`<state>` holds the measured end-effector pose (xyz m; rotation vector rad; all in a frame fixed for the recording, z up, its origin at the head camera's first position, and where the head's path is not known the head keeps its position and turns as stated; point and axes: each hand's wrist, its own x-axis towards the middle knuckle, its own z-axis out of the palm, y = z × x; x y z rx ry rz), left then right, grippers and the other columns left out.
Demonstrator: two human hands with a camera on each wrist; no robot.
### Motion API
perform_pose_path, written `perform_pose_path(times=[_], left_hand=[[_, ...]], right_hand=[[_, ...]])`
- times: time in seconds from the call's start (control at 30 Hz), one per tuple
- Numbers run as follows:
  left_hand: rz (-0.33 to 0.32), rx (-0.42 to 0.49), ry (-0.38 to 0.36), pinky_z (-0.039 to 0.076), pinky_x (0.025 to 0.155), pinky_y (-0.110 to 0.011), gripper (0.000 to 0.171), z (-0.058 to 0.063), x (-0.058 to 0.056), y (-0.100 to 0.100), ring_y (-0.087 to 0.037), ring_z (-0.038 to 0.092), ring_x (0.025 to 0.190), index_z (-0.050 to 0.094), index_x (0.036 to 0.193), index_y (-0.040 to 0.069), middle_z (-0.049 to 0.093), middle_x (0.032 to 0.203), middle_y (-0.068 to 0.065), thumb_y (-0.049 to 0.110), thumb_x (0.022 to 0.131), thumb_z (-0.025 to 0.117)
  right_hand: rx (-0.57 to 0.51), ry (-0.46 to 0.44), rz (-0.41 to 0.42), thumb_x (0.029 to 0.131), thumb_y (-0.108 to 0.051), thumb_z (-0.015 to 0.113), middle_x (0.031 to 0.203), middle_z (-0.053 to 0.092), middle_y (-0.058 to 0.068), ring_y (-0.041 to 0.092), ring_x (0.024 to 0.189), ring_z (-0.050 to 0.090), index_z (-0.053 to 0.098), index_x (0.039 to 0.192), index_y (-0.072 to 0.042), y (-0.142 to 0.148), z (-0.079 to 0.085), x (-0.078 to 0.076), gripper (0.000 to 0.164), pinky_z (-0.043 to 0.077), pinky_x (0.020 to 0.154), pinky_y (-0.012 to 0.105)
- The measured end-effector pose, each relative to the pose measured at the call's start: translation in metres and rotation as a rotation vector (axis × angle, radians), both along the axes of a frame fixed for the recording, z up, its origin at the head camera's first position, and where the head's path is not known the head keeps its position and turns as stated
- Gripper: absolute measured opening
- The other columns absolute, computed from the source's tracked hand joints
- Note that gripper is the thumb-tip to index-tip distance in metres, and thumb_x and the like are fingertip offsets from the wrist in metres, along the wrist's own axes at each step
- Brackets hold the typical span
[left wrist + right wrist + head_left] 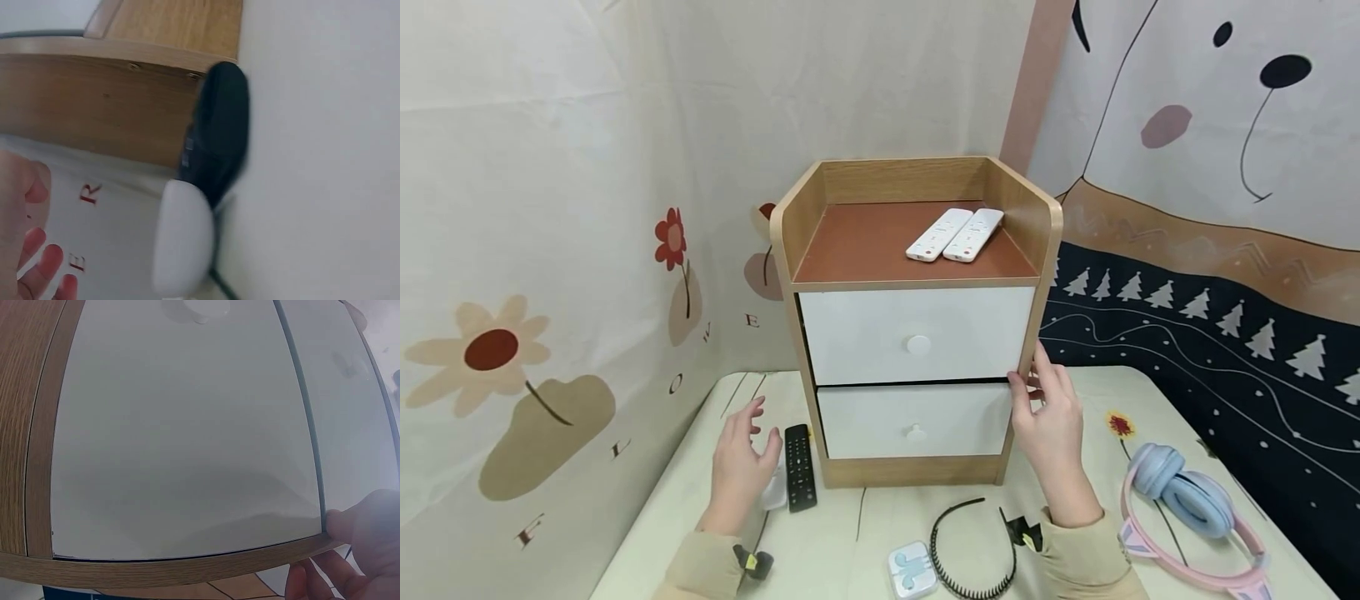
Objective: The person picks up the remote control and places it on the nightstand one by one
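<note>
A small wooden cabinet [917, 472] with two white drawers stands upright on the bed-like surface. My right hand [1054, 433] grips its right side edge, thumb on the front near the gap between the drawers and fingers along the outer side. In the right wrist view the thumb [340, 524] touches the frame beside the upper drawer [181, 437]. Both drawers look closed. My left hand [741, 467] hovers left of the cabinet, fingers loosely bent and holding nothing. Close to it lie a black remote control [800, 467] and a white object [774, 487], partly hidden by that hand.
Two white remote controls [938, 235] lie side by side on the cabinet's brown top. In front are a black toothed headband [936, 550] and a case with earphones [913, 572]. Blue-and-pink headphones [1198, 504] lie at the right. Printed cloth [587, 167] hangs behind and left.
</note>
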<state>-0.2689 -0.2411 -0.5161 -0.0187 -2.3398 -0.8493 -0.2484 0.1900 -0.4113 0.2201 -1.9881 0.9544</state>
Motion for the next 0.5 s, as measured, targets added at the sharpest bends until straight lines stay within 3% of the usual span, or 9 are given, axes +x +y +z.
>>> perform_pose_path(times=[0.23,0.5], left_hand=[[-0.005,0.018,-0.164,0.053,0.094,-0.055,0.064,-0.013,0.0,-0.003,-0.037,0.066,0.12,0.048,0.163,0.014,0.061,0.146,-0.017,0.018,0.103,0.069],[-0.007,0.005,-0.269,0.055,0.098,-0.06,0.068,-0.028,0.001,-0.009,-0.04,0.066,0.123,0.044,0.166,0.017,0.056,0.152,-0.021,0.027,0.104,0.069]], right_hand=[[0.004,0.001,-0.005,0.1,0.002,0.074,0.107,0.068,0.024,0.041,0.092,0.078,0.056,0.159,-0.001,0.0,0.0,0.0,0.062,0.04,0.082,-0.006],[0.008,-0.004,-0.005,0.1,0.001,0.074,0.108,0.069,0.023,0.04,0.093,0.078,0.055,0.16,-0.003,0.0,0.001,0.001,0.063,0.042,0.082,-0.005]])
